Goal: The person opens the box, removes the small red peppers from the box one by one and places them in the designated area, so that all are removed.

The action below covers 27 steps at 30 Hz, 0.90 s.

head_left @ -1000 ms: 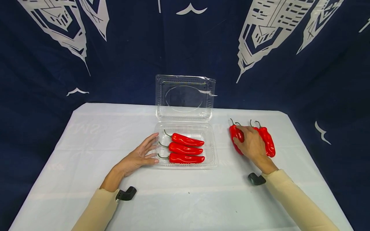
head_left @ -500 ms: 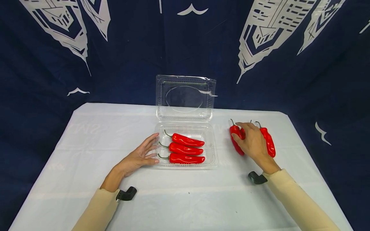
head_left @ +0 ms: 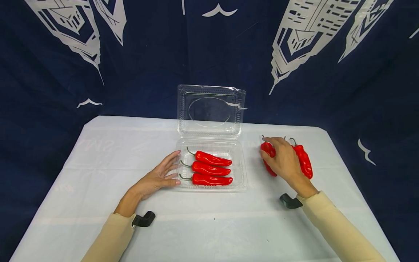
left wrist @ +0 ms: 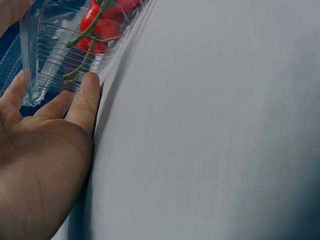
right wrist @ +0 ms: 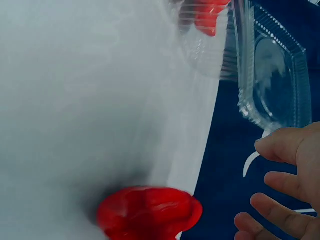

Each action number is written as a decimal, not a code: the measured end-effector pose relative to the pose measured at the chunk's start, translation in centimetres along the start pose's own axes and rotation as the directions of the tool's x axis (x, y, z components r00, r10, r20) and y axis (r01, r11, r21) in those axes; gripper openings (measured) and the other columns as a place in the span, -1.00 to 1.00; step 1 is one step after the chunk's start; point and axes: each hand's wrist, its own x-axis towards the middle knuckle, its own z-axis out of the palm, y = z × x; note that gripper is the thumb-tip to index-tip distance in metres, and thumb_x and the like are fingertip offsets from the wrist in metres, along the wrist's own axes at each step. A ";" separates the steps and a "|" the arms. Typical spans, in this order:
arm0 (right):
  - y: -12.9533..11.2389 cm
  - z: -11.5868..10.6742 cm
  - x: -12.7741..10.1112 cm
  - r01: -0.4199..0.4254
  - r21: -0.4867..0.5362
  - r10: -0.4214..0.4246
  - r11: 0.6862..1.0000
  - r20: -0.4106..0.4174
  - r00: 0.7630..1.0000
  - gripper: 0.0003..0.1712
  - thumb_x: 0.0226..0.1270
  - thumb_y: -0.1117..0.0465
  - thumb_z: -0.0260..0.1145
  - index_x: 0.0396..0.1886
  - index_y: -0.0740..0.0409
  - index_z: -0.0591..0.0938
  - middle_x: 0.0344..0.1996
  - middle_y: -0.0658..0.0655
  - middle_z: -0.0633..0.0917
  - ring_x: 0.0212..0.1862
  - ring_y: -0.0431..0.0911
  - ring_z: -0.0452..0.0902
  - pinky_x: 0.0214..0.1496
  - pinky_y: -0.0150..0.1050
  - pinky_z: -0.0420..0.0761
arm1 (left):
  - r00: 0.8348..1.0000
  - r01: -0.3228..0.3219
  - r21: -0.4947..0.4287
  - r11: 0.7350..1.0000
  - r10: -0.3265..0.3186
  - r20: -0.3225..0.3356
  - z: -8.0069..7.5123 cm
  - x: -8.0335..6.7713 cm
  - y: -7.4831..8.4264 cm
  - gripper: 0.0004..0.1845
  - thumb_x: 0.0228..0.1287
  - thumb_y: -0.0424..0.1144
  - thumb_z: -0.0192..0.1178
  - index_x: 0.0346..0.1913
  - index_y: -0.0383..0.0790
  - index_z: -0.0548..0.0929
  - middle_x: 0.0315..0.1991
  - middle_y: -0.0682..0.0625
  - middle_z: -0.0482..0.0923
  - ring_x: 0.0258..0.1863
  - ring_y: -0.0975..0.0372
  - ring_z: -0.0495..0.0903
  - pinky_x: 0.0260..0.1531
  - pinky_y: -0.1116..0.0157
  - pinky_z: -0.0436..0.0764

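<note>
Red peppers (head_left: 269, 156) lie in a small group on the white bench (head_left: 98, 153), well to the right of a clear box (head_left: 240, 176) whose lid stands open and which holds three more peppers. The right hand (head_left: 284, 160) lies over the group, fingers loosely bent above it; whether it grips one cannot be told. The left hand (head_left: 154, 178) rests flat, fingers straight, touching the box's left wall.

head: looks forward-down over my table (head_left: 209, 225)
wrists: close, low along table
shared: clear box (head_left: 210, 165) (left wrist: 65, 55) (right wrist: 235, 45)
</note>
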 end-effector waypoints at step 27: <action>-4.5 -0.6 1.0 0.165 0.105 -0.173 0.981 0.070 0.982 -0.47 0.22 0.11 0.47 0.19 0.15 0.64 0.14 0.25 0.65 -0.01 0.14 0.64 -0.07 0.06 0.74 | 1.000 0.003 -0.004 1.000 -0.003 -0.003 0.0 -0.1 0.2 0.11 0.17 -0.36 0.43 0.61 0.22 -0.06 0.64 0.05 -0.22 0.58 -0.02 -0.06 0.55 -0.06 0.08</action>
